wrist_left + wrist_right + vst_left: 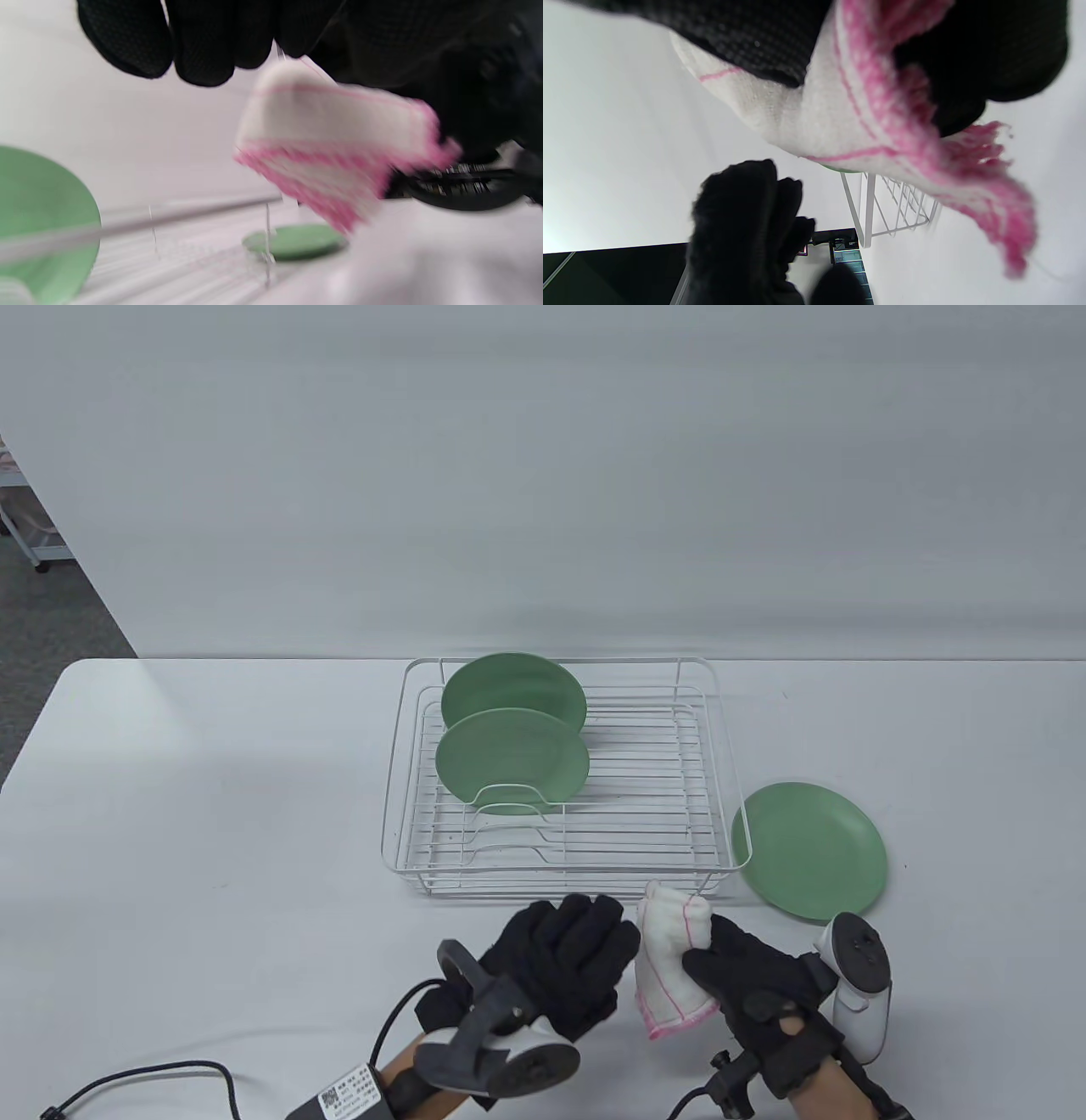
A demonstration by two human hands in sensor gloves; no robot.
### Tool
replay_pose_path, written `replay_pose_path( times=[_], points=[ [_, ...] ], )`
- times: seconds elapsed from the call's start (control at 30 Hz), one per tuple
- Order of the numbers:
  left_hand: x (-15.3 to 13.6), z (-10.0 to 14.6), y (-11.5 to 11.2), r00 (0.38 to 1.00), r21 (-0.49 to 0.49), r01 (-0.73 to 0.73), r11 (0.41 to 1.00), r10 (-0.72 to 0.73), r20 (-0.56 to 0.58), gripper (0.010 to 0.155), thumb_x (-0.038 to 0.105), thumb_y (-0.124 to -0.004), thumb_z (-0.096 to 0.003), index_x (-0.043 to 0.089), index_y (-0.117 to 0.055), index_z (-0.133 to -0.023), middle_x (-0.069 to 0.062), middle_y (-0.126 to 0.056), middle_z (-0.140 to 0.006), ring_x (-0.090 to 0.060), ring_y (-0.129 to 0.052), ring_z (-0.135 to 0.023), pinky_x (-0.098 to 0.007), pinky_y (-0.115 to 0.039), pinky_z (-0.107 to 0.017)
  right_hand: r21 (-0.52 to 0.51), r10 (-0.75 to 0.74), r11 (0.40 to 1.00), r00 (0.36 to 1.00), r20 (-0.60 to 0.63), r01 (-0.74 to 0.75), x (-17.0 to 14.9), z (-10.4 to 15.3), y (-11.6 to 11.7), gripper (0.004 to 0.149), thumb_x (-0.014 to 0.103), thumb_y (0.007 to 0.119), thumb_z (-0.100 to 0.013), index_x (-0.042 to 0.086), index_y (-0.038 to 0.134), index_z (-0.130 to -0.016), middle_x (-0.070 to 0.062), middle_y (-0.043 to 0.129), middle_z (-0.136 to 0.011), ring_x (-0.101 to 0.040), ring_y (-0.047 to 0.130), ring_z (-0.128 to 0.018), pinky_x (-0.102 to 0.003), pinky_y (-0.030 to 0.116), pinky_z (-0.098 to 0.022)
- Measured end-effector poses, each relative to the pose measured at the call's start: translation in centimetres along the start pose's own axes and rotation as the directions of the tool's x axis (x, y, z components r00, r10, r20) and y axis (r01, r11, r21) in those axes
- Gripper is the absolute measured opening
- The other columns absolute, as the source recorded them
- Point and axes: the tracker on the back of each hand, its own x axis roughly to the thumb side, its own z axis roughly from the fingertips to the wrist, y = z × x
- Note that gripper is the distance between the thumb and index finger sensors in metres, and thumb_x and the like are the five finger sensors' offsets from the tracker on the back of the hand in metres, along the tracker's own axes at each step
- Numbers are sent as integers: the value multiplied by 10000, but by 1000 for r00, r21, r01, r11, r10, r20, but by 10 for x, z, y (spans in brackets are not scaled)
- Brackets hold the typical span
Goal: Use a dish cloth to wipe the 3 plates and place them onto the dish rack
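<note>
Two green plates stand upright in the white wire dish rack (399,780): the rear plate (513,691) and the front plate (512,759). A third green plate (814,848) lies flat on the table just right of the rack; it also shows as the flat plate (297,241). My right hand (747,976) grips a white dish cloth (674,959) with pink edging, bunched up, in front of the rack; the cloth (339,144) (840,110) fills both wrist views. My left hand (564,959) sits just left of the cloth, fingers loosely curled, holding nothing.
A black cable (170,1077) trails over the table at the bottom left. The white table (212,814) ends at its left edge, with grey floor and a shelf beyond it.
</note>
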Motion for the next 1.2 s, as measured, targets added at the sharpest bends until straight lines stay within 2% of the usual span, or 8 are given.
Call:
replay_pose_path(
  times=[0.27,0.53,0.57,0.67,0.87,0.97,1.1,1.2],
  points=[
    [-5,22,-22,976,-54,-193,980,187,-109,1130,674,-845,-351,168,-152,-1086,-226,-201,-1150,-500,-436,-1076,-689,-561,-718,271,123,953,991,59,-135,-1,4,52,900,318,949,-240,85,554,-1014,-274,620,-1029,-572,749,-779,-714,674,-513],
    [-47,33,-5,731,309,-573,759,644,-225,591,316,-821,-472,213,-633,-1023,-156,-773,-1009,-393,-943,-809,-584,-826,-544,229,245,933,956,160,-277,18,10,47,823,346,963,-192,55,743,-930,-317,626,-1014,-606,706,-778,-742,631,-518],
    [-57,38,-3,633,359,-648,672,737,-236,590,318,-819,-473,206,-639,-1023,-159,-778,-1007,-408,-939,-807,-591,-822,-545,125,288,943,943,165,-309,25,11,37,627,388,808,-410,44,739,-929,-323,641,-1001,-605,723,-760,-734,644,-510],
    [-84,51,5,423,473,-747,468,883,-204,593,337,-814,-479,209,-632,-1029,-164,-764,-1019,-420,-923,-825,-603,-810,-556,-143,423,904,891,162,-403,45,12,9,623,356,811,-414,32,716,-938,-331,677,-970,-599,752,-723,-721,662,-499],
    [-134,78,6,200,665,-687,293,956,-214,603,357,-789,-493,209,-592,-1043,-169,-728,-1037,-417,-902,-841,-597,-799,-573,-530,745,515,658,-112,-674,79,-3,-64,635,336,822,-415,72,670,-972,-299,618,-1006,-574,710,-766,-707,644,-535],
    [-146,85,-1,111,700,-673,241,968,-226,605,363,-782,-498,192,-586,-1044,-186,-719,-1033,-434,-897,-831,-603,-794,-570,-480,740,334,541,-399,-811,75,-17,-100,688,398,836,-414,160,610,-1018,-254,564,-1046,-538,696,-790,-664,666,-547],
    [-151,88,-1,92,715,-654,246,964,-248,605,368,-780,-499,186,-587,-1042,-190,-719,-1030,-438,-897,-824,-603,-794,-566,-405,540,355,539,-646,-843,45,-35,-142,788,450,861,-408,168,508,-1054,-265,547,-1028,-528,719,-738,-626,701,-500],
    [-152,89,-1,105,713,-649,264,960,-260,607,377,-781,-499,183,-590,-1042,-194,-724,-1026,-438,-900,-820,-602,-797,-563,-286,430,314,404,-807,-905,22,-46,-161,891,496,863,-395,111,403,-1055,-251,593,-984,-481,798,-656,-561,762,-439]
  ],
)
